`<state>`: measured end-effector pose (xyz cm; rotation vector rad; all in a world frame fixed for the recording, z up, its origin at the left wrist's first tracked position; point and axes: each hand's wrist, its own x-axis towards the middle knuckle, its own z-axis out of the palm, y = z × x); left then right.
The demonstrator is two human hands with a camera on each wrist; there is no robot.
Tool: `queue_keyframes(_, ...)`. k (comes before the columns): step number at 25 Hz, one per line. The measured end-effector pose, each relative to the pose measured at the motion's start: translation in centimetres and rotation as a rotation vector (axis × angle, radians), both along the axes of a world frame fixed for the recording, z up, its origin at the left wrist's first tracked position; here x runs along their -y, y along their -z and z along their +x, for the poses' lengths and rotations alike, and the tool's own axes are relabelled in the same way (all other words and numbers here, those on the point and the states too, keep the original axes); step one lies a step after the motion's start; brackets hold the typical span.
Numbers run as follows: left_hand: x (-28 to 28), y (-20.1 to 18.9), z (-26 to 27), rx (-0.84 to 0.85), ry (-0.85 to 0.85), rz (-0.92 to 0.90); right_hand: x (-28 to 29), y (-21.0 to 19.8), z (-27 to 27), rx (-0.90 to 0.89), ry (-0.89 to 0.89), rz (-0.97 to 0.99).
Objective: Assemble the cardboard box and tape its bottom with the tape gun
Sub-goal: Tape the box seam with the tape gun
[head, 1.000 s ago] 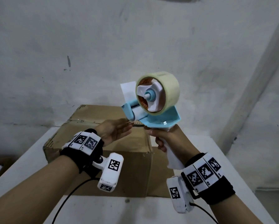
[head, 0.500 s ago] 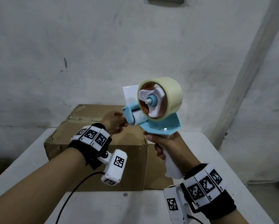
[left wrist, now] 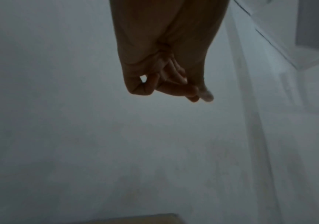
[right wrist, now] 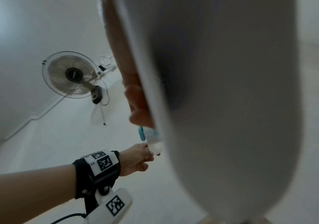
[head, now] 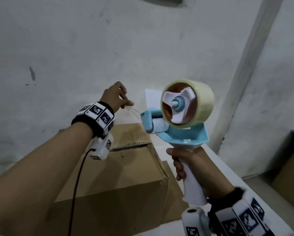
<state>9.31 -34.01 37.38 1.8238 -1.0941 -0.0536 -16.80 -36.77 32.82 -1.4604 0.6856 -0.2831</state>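
Cardboard box (head: 119,176) sits on the white surface (head: 231,174), low in the head view from about 6 to 8 o'clock of the frame centre, its top flaps folded shut with a dark seam gap showing along the far part of the top. Above it, the tape gun (head: 178,123) is held up in the air at about 4 o'clock of centre, its blue frame carrying a roll of clear tape (head: 188,103) and its nose pointing toward 9 o'clock. The right hand (head: 185,160) has its grip wrapped around the white handle below the frame, fingers curled tight on it; in the right wrist view that handle fills most of the picture as a blurred pale mass.

At 9 o'clock of the gun's nose, the left hand (head: 116,96) is raised, its grip pinched together on the free end of the tape strip (head: 134,110), a faint clear band stretched between the fingertips and the nose. The left wrist view shows thumb and fingers (left wrist: 176,89) pressed together, though the tape itself is too clear to make out there. Both hands are well above the box, not touching it.

A wall fan (right wrist: 72,74) shows in the right wrist view at about 10 o'clock.
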Motion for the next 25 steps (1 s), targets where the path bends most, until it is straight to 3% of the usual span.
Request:
queue_keyframes(2, 2.7, 0.4, 1.0, 0.012, 0.053, 0.062, 0.3, 0.4, 1.1, -0.004, 0.153, -0.062)
queue_keyframes(5, 6.7, 1.7, 2.5, 0.031, 0.155, 0.176, 1.8, 1.3, 1.8, 0.002, 0.220, -0.129)
queue_keyframes(11, 13.3, 5.8, 6.4, -0.001, 0.221, 0.363, 5.9, 3.7, 6.6, -0.207, 0.392, -0.017)
queue_keyframes(14, 15.6, 7.2, 7.9, 0.070, 0.251, 0.460, 7.7, 3.4, 8.4, -0.258, 0.241, 0.031)
queue_keyframes(20, 18.1, 9.3, 9.7, 0.193, 0.264, 0.620, 9.8, 3.6, 9.9, -0.393, 0.160, -0.078)
queue_keyframes(25, 18.9, 10.3, 9.5, 0.085, 0.258, 0.687, 9.6, 4.2, 10.1, -0.448, 0.140, -0.158)
